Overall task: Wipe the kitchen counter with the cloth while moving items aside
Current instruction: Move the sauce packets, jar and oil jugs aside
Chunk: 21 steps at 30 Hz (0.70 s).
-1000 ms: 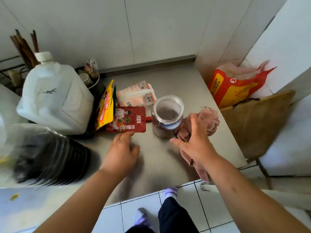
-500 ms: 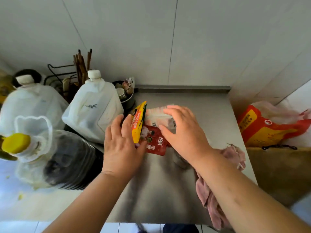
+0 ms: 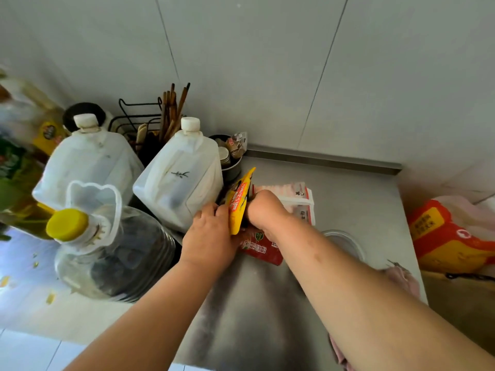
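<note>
L hand (image 3: 211,236), fingers together, presses yellow packet (image 3: 238,207); R hand (image 3: 265,210) fingers curl round it. Pink cloth (image 3: 401,277) at counter (image 3: 348,188) edge.

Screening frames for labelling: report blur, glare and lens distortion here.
Head view: bottles at the far left edge are smeared; wall seams splay with wide-angle distortion; the steel counter carries dull sheen and dark arm shadows; the left hand, right hand and yellow packet look sharp.

We log steel bench (image 3: 267,317) | left: white jug (image 3: 179,183), yellow-capped bottle (image 3: 112,250) | centre: red pouch (image 3: 261,249), white packet (image 3: 294,196), lidded jar (image 3: 348,245) | right edge: pink cloth (image 3: 401,279).
</note>
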### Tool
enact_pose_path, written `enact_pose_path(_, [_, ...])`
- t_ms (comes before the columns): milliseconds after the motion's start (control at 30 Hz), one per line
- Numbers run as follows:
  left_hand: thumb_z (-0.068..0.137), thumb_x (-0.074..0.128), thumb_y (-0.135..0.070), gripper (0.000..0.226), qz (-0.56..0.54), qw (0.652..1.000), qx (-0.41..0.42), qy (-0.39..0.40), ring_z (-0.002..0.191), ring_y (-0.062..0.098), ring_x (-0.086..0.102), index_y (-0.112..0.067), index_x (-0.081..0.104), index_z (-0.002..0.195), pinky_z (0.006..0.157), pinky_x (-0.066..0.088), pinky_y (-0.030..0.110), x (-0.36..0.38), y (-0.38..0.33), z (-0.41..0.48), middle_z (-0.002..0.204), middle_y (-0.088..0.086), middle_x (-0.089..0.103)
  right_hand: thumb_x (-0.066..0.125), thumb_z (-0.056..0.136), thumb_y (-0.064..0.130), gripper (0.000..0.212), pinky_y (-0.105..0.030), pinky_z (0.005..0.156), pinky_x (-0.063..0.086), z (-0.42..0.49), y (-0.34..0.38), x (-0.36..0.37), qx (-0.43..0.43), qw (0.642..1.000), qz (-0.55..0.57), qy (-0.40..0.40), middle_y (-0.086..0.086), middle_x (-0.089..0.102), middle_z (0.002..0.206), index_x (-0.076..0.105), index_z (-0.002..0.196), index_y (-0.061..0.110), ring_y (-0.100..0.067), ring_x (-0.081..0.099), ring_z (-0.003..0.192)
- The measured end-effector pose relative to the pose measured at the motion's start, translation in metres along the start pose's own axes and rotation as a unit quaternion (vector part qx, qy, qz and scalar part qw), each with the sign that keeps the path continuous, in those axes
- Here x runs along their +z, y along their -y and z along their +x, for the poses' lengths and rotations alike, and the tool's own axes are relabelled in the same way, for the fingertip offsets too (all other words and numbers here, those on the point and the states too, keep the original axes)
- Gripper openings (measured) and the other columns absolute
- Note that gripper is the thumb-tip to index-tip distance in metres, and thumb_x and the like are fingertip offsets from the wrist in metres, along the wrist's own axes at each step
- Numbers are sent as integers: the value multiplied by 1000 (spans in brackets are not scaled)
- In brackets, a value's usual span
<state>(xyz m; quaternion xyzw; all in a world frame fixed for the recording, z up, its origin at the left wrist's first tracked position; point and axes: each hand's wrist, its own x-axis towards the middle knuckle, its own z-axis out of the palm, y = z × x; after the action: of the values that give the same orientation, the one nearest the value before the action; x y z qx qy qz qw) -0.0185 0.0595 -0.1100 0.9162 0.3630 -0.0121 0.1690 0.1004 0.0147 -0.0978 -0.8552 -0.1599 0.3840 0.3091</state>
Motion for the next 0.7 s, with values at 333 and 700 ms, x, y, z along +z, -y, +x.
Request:
enact_pose_path(333, [94,43,-21,16,-68,996,-17,-63,84,34,62,-13,54,102,63,34,31,1,2,4,98,12,64,47,94,50,45,-34,72,51,13,-14,-47,-38,991,-114,-52,-10,67,93,64,97,8,-22,63,82])
enact_pose_path(700, [97,39,-33,28,-101,992,-40,-64,88,30,64,-16,52,115,65,40,30,9,5,0,105,8,66,64,90,31,54,-36,80,53,42,-37,-86,114,966,-233,25,-18,58,130,50,131,-2,-28,61,98])
